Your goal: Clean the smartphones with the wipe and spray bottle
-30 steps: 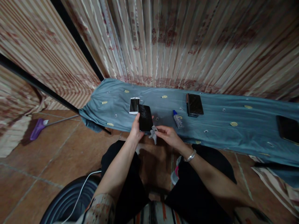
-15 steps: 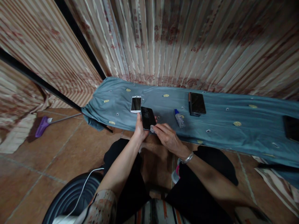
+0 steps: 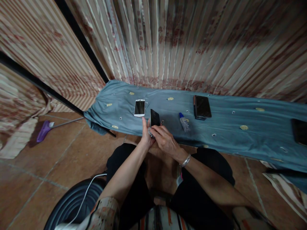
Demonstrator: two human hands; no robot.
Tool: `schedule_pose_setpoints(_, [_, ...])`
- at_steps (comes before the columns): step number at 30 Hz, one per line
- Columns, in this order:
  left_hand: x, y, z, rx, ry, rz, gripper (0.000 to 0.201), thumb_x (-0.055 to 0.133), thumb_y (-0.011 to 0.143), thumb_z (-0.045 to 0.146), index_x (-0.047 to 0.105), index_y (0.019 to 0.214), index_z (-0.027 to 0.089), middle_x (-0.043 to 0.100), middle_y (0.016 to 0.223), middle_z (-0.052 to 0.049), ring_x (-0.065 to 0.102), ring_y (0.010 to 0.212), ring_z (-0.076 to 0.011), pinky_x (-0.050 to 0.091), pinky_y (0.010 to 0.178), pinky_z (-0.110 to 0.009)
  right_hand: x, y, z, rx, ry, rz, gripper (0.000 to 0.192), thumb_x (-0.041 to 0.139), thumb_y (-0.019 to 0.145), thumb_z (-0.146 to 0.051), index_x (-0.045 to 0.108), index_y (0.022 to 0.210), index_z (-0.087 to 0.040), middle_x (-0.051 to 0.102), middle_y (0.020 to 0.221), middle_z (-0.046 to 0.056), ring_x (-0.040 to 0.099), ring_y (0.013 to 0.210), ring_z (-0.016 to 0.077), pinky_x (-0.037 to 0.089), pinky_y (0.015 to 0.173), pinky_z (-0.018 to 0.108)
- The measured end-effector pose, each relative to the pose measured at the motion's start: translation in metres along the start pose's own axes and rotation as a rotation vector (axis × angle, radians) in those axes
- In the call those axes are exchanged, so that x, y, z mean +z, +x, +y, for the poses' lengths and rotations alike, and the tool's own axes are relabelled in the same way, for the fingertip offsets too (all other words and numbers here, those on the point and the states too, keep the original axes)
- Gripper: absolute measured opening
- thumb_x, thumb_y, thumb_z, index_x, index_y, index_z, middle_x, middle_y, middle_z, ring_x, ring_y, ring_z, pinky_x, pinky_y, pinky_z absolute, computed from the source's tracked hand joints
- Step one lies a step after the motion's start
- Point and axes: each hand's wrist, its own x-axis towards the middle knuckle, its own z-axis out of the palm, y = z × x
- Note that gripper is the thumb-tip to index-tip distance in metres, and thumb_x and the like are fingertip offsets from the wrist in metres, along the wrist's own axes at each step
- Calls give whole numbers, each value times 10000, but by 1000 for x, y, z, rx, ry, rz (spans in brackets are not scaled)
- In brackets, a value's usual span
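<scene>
Black phone [image 3: 154, 117] stands near the frame's centre, long axis pointing up the picture toward the blue cloth [image 3: 223, 127], turned nearly edge-on. Left hand [image 3: 146, 137] grips its lower end; right hand [image 3: 164, 141] pinches a small grey cloth [image 3: 150, 132] against it. 1 white phone [image 3: 139, 107] lies just upper left.

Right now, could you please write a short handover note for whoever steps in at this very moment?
Left hand: holds the black phone upright by its lower end.
Right hand: presses a small cloth against the phone's lower edge.
On the blue sheet: white phone, small bottle, dark tablet.
Done: black phone lifted, cloth on it.
Left: white phone and tablet lie untouched.
</scene>
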Motion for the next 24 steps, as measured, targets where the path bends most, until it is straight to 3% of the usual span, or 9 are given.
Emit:
schedule_pose_setpoints(8, [5,-11,-9,-70,48,-47,611,365,921,628,665,1122,135,725,964,-84,683,980,-221,523,909,-340,-2,12,18,118,-49,-36,454,369,953,-103,551,1356,-205,603,1263,130,534,1151,266,482,1037,448])
schedule_pose_setpoints(18, [-1,-10,-24,43,173,-155,435,501,929,466,665,1194,162,695,1205,-84,572,1240,-233,434,1049,-347,-5,21,47,216,-134,11,398,381,951,-120,615,1272,-131,595,1297,165,532,1160,278,469,1036,455])
schedule_pose_setpoints(24, [-7,-6,-28,123,300,-185,318,648,849,323,709,1128,183,697,1219,-67,538,1283,-229,385,1091,-343,-9,26,64,291,-102,90,372,377,966,-146,647,1218,-187,652,1233,116,572,1113,252,467,1020,433])
